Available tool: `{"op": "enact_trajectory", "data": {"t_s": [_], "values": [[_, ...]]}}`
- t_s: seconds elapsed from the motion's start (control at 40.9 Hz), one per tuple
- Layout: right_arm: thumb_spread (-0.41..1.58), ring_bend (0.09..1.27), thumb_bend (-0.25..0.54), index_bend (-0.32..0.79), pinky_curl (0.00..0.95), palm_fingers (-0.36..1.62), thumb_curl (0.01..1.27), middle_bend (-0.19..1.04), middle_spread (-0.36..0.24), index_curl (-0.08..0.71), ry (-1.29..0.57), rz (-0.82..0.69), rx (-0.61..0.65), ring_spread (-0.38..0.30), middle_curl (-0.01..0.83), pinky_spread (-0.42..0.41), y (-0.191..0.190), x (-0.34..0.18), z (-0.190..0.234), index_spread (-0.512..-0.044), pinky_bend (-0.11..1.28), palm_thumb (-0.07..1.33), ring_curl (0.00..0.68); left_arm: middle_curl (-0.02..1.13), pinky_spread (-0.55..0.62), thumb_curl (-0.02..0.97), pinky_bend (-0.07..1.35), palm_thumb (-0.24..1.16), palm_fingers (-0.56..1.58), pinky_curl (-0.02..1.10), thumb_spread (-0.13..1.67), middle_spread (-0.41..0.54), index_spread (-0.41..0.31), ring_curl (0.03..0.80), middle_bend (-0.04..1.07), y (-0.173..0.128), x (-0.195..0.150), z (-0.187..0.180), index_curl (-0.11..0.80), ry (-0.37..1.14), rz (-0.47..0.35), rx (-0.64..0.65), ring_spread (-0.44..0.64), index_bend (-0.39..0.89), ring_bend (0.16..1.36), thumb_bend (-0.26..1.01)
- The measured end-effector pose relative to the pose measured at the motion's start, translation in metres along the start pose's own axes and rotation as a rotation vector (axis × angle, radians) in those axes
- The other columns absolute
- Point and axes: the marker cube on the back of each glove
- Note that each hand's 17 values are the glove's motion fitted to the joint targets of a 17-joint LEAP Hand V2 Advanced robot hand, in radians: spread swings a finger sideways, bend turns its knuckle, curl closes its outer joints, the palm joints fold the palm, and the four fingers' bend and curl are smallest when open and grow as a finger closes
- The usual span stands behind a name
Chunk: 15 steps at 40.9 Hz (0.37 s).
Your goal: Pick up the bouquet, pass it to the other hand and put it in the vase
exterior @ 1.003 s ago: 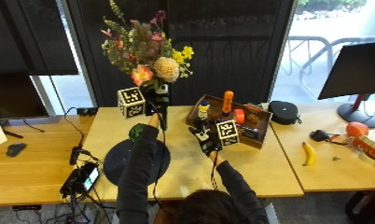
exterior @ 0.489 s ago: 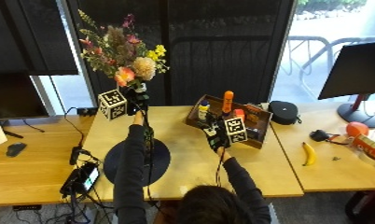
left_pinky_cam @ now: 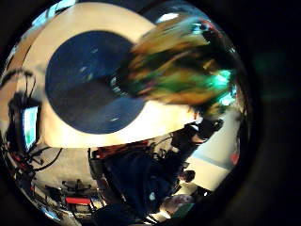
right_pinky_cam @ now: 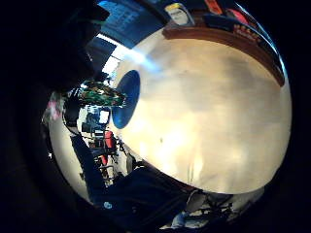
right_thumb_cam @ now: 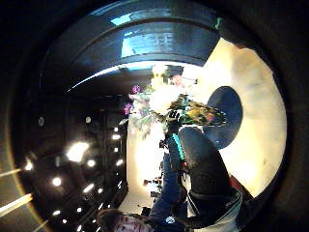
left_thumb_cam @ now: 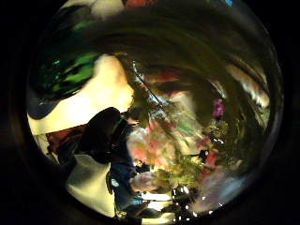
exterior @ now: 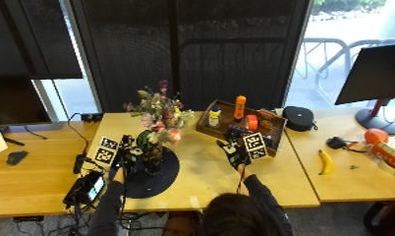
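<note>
We cannot make out the left hand's (exterior: 124, 153) fingers from the outside view, since they sit low against the dark vase (exterior: 151, 158) and merge with it, so we cannot tell whether they have hold of the stems or only lie beside them. Both left palm views are smeared: one shows a streaked green and orange mass close to the palm, the other a blur of pink and yellow blooms. The bouquet (exterior: 158, 115) stands upright with its flowers rising out of the vase, which rests on the dark round mat (exterior: 159, 175) on the wooden table (exterior: 204, 167). Our left forearm reaches up to the vase's left side. The right hand (exterior: 235, 150) hovers apart over bare tabletop just in front of the wooden tray (exterior: 207, 129) of bottles, fingers relaxed and holding nothing.
</note>
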Motion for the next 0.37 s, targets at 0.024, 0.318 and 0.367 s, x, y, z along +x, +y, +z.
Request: {"op": "enact_trajectory", "data": {"t_s": [0.024,0.318,0.367], "values": [[1.08,0.37,-0.023,0.18,0.34,0.41,0.38,0.18,-0.159,0.307,0.02,-0.016,0.015,-0.081,0.352,0.136,0.001,0.006,-0.004,-0.35,0.42,0.59,0.332,0.49,0.19,0.518,0.45,0.52,-0.27,0.45,0.84,0.065,-0.018,0.419,0.32,0.006,-0.014,0.001,0.49,-0.014,-0.007,-0.008,0.14,0.09,0.6,-0.05],[1.09,0.33,-0.019,0.19,0.327,0.45,0.38,0.16,-0.187,0.342,0.141,-0.147,0.225,-0.064,0.33,0.151,0.009,0.039,-0.04,-0.334,0.35,0.6,0.317,0.34,0.44,0.452,0.39,0.52,-0.19,0.35,0.89,0.3,0.118,0.305,0.18,0.048,-0.031,-0.021,0.32,-0.06,0.058,0.013,0.4,0.05,0.54,-0.04],[1.09,0.32,-0.018,0.19,0.327,0.46,0.38,0.17,-0.188,0.346,0.139,-0.144,0.215,-0.063,0.328,0.151,0.01,0.041,-0.042,-0.332,0.34,0.61,0.316,0.33,0.46,0.439,0.39,0.5,-0.19,0.35,0.89,0.316,0.126,0.301,0.17,0.049,-0.028,-0.023,0.302,-0.059,0.065,0.016,0.42,0.06,0.53,-0.04]]}}
